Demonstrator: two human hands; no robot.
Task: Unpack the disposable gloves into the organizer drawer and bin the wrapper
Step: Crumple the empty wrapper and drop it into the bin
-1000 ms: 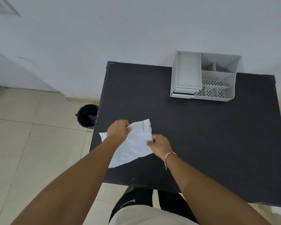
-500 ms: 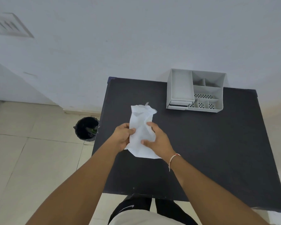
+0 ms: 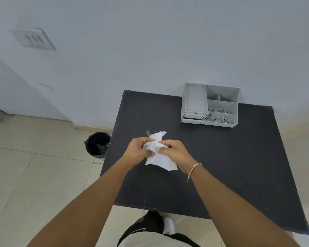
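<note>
A white crumpled wrapper [image 3: 159, 158] is held above the black table [image 3: 221, 166], near its left half. My left hand [image 3: 136, 152] grips its left side and my right hand [image 3: 175, 152] grips its right side, fingers curled into the middle of it. The wrapper's top corner [image 3: 159, 135] sticks up between the hands. A grey desk organizer [image 3: 210, 106] stands at the table's far edge, with a small drawer [image 3: 193, 117] at its front left, slightly pulled out. No gloves can be made out.
A black waste bin [image 3: 97, 146] with a dark liner stands on the tiled floor just left of the table. A white wall rises behind the table. My legs and one white shoe [image 3: 168, 227] show below the table's near edge.
The flat white wrapper has been gathered and scrunched between both hands, which have closed together at its middle. The view has pulled back from the table.
</note>
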